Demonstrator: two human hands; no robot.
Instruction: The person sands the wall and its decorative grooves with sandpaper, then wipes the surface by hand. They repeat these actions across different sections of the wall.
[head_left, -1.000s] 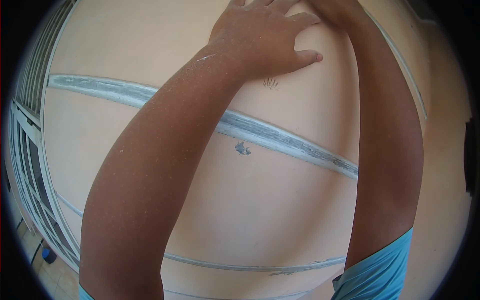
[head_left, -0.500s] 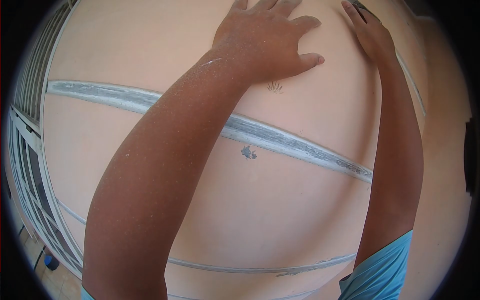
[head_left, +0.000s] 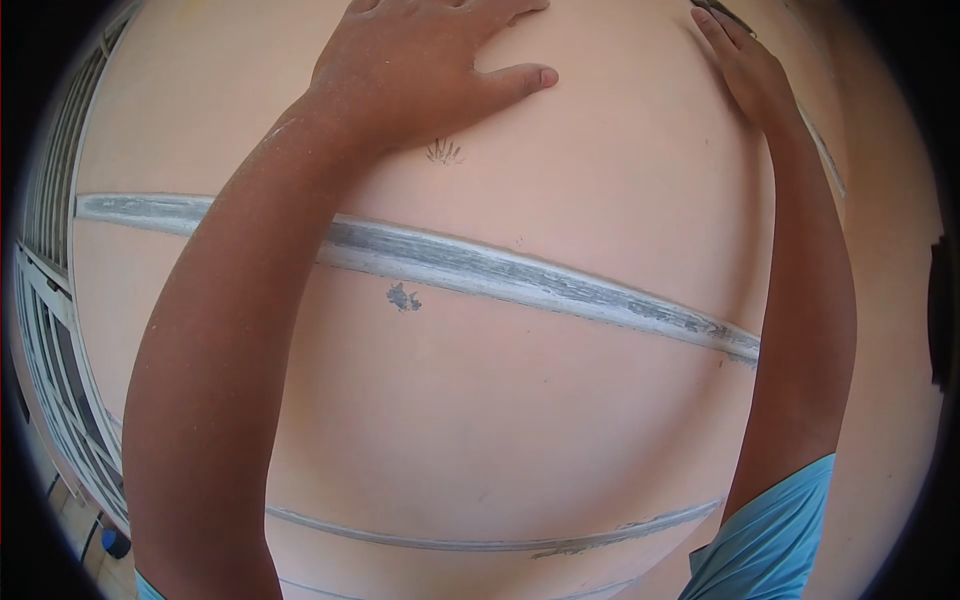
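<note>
My left hand (head_left: 415, 75) lies against the peach-painted wall (head_left: 540, 420) with its thumb stretched out to the right; the fingertips run past the top edge of the view. Just below it are dark streaks (head_left: 445, 152) on the paint. At the upper right, my right hand (head_left: 748, 72) is closed on a thin, flat, dark-edged piece (head_left: 728, 14) held near the wall. Most of that piece is hidden or cut off, and its kind cannot be made out. Pale dust shows on the left forearm.
A worn grey-and-white band (head_left: 520, 275) crosses the wall below my hands, and a thinner grey band (head_left: 440, 544) runs lower down. A grey patch (head_left: 403, 297) marks the paint. Metal grilles (head_left: 60, 330) stand at the left, with a blue object (head_left: 116, 543) on the tiled floor.
The view has turned, so the wall marks and my left hand appear farther left. My left hand keeps about the same place by the streaks. My right hand has shifted right along the wall.
</note>
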